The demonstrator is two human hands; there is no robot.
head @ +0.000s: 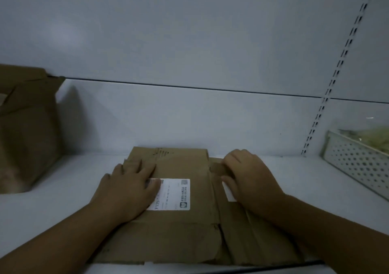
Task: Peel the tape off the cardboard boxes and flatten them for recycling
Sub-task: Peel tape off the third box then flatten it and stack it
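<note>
A flattened brown cardboard box [185, 227] lies on the white shelf in front of me, with a white shipping label [176, 193] on its top face. My left hand [128, 191] lies flat on the box, its fingers straight and covering the label's left edge. My right hand [250, 177] is on the box's right side, where a side flap folds out. Its fingers are curled at a strip of brown tape [217, 167] on that flap. Whether they pinch the tape's end is unclear.
An upright brown cardboard box [27, 130] stands at the far left of the shelf [63, 206]. A perforated white metal basket [357, 168] holding pale green stuff sits at the right. A slotted shelf upright [328, 97] runs up the back wall.
</note>
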